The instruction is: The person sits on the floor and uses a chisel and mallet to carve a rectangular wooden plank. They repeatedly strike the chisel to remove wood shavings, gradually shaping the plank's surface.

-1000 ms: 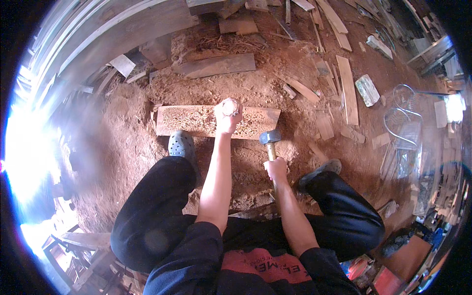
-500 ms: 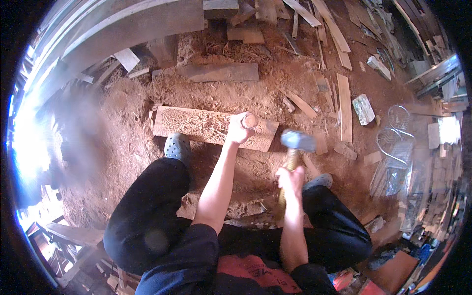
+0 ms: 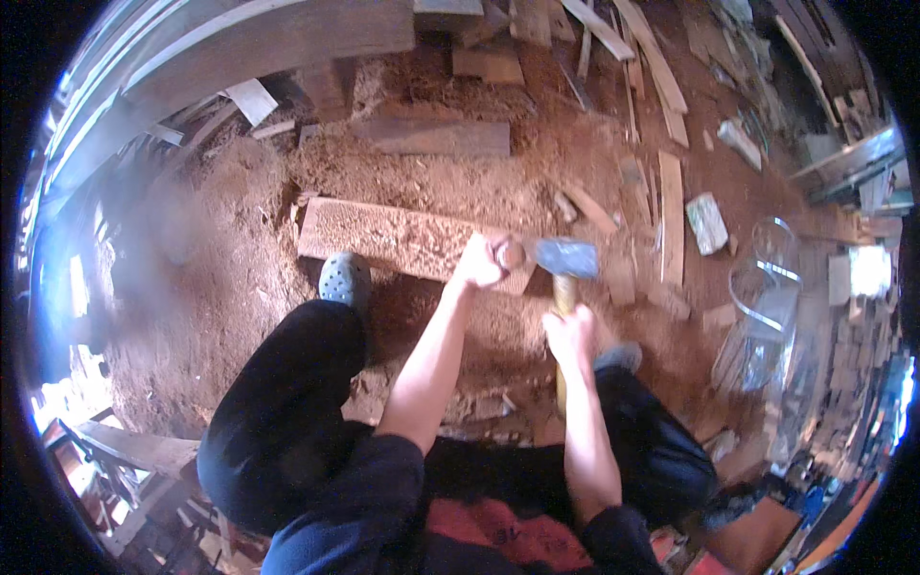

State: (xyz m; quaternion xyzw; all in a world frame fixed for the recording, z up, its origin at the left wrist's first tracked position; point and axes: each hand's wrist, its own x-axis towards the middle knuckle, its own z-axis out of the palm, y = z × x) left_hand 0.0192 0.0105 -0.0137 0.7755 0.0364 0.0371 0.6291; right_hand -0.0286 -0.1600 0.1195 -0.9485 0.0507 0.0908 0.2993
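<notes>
A long pale wooden board (image 3: 374,233), its top pitted with many small gouges and chips, lies crosswise on the dirt. My left hand (image 3: 479,260) is closed round an upright round wooden piece (image 3: 510,254), seen end-on over the board's right part; whatever is below it is hidden. My right hand (image 3: 570,333) grips the yellowish handle of a hammer (image 3: 570,258) with a blue-grey metal head, which is just to the right of that round top. My grey perforated clog (image 3: 343,280) touches down at the board's near left.
The dirt floor (image 3: 211,230) is strewn with shavings. A dark plank (image 3: 431,136) lies beyond the board, loose slats (image 3: 671,216) and a pale block (image 3: 706,222) to the right. A bent-metal object (image 3: 767,297) stands at right, large beams (image 3: 249,57) at upper left.
My left hand with the round piece has moved rightward and toward me along the board. The hammer has shifted rightward from its earliest position, and its head is now close to the round top.
</notes>
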